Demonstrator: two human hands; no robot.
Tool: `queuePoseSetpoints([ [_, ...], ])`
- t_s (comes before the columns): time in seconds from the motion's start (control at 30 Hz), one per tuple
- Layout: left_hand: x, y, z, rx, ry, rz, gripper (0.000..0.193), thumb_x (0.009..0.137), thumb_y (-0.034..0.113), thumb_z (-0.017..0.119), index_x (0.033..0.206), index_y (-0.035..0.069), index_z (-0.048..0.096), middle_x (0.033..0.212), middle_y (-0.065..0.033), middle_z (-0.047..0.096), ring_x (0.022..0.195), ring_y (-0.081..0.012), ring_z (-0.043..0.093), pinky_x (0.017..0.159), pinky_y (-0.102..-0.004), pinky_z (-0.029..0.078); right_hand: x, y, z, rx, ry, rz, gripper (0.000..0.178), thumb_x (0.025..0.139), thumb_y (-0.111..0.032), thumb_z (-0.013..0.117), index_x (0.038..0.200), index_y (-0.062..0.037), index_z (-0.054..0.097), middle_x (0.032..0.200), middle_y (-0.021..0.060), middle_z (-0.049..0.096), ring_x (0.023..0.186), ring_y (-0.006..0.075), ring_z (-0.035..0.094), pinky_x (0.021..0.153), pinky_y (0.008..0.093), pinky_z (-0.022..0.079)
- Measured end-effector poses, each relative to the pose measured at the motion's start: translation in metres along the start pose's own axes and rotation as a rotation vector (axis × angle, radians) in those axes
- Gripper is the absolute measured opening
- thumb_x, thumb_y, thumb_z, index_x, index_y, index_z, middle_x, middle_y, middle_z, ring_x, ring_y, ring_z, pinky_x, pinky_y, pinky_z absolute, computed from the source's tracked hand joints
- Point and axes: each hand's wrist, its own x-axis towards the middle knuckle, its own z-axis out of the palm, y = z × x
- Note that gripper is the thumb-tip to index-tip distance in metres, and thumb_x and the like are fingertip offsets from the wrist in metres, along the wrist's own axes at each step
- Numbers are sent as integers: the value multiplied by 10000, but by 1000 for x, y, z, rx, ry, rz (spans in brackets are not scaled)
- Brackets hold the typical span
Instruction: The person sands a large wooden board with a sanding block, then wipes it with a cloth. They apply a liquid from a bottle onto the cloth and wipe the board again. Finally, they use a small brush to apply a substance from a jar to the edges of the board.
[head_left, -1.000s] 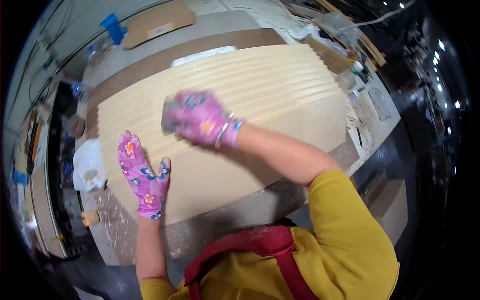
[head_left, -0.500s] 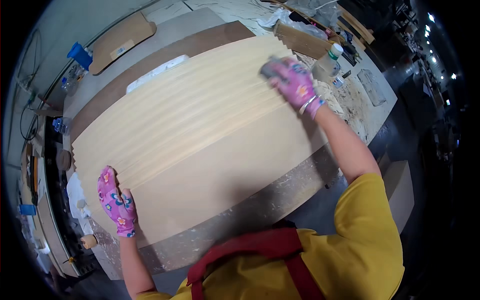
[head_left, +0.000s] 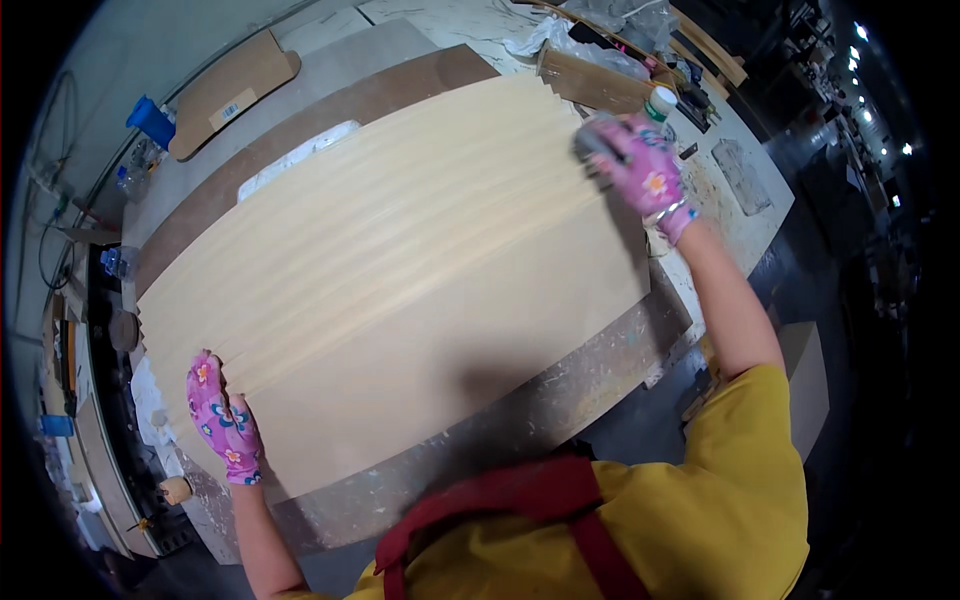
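A wide pale wooden panel (head_left: 400,220) with ridges running lengthwise and stepped ends lies across the workbench. Its near part is a smooth beige strip. My left hand (head_left: 225,420), in a pink flowered glove, rests flat on the panel's left end, fingers stretched out. At the far right end, my right hand (head_left: 645,170), gloved alike, is closed around a dark grey block (head_left: 595,140), which looks like a sanding block. The block is slightly blurred and is at the panel's right edge.
Beyond the right hand stand a white-capped bottle (head_left: 661,103) and a wooden box (head_left: 590,82) near assorted tools. A blue cup (head_left: 152,122) and a brown board (head_left: 235,90) sit at the far left. A tape roll (head_left: 175,490) lies by the bench's left edge.
My right hand has moved right with the grey block, out to the panel's right end. My left hand stays flat on the panel, and the view has shifted slightly.
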Motion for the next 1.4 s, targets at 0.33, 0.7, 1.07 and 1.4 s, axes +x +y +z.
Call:
queuePoseSetpoints([
  [0.33, -1, -10, -2, 74, -9, 9, 560, 777, 91, 463, 1324, 19, 561, 1390, -173, 537, 1338, -357, 438, 1130, -446, 311, 3, -32, -2, 174, -32, -208, 472, 859, -386, 643, 1288, -193, 608, 1264, 193, 576, 1144, 354, 577, 989, 455, 439],
  [0.7, 1, -9, 2, -41, 10, 2, 542, 801, 99, 449, 1324, 7, 558, 1392, -178, 531, 1333, -364, 441, 1117, -447, 333, 31, -166, 36, 384, -39, -674, 481, 884, -463, 599, 1284, -195, 596, 1279, 195, 563, 1170, 373, 558, 1028, 475, 423],
  [1.07, -1, -14, 1, 23, -49, -19, 551, 794, 82, 454, 1330, 7, 558, 1384, -179, 537, 1337, -368, 436, 1128, -446, 309, 89, 5, 26, -161, -107, -97, 520, 842, -403, 677, 1338, -288, 571, 1290, 129, 563, 1209, 336, 534, 950, 497, 423],
  [1.4, 8, 0, -2, 12, 6, 59, 504, 798, 111, 507, 1285, 7, 583, 1341, -185, 565, 1287, -374, 481, 1097, -461, 348, 94, 10, 33, 183, -251, -185, 521, 775, -274, 742, 1283, -258, 627, 1397, 152, 510, 1248, 351, 519, 1054, 460, 403],
])
